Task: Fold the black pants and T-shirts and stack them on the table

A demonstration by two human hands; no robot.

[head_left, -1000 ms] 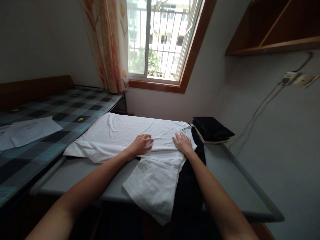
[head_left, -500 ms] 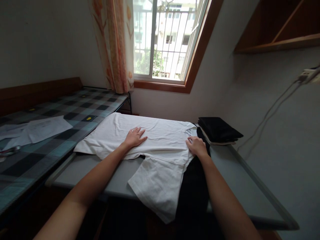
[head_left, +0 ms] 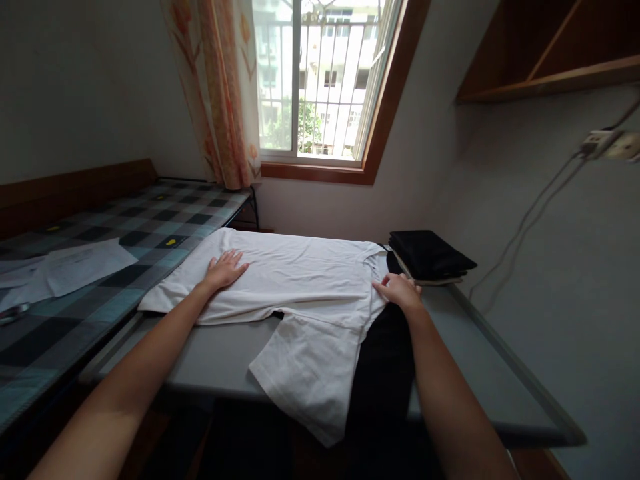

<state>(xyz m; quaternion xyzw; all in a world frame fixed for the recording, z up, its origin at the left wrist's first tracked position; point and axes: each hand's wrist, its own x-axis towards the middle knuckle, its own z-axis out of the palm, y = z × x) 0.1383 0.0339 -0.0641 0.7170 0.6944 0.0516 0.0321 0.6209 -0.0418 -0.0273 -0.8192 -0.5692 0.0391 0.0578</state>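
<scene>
A white T-shirt [head_left: 300,273] lies spread on a grey table, its near sleeve hanging over the front edge. My left hand [head_left: 225,270] rests flat on the shirt's left half, fingers spread. At the collar end, my right hand [head_left: 400,291] has thumb and fingers pinched together on the shirt's edge. Black cloth [head_left: 383,373] lies under the shirt on the right and drops over the table's front edge.
A pile of folded dark cloth [head_left: 430,257] sits at the table's back right. To the left is a bed with a checked cover [head_left: 200,207] and papers [head_left: 85,267]. The grey table [head_left: 215,357] has a raised rim at right. Cables [head_left: 530,220] hang along the right wall.
My left hand has slid left across the shirt. My right hand stays by the collar, its fingers now drawn together at the edge. The view has shifted slightly.
</scene>
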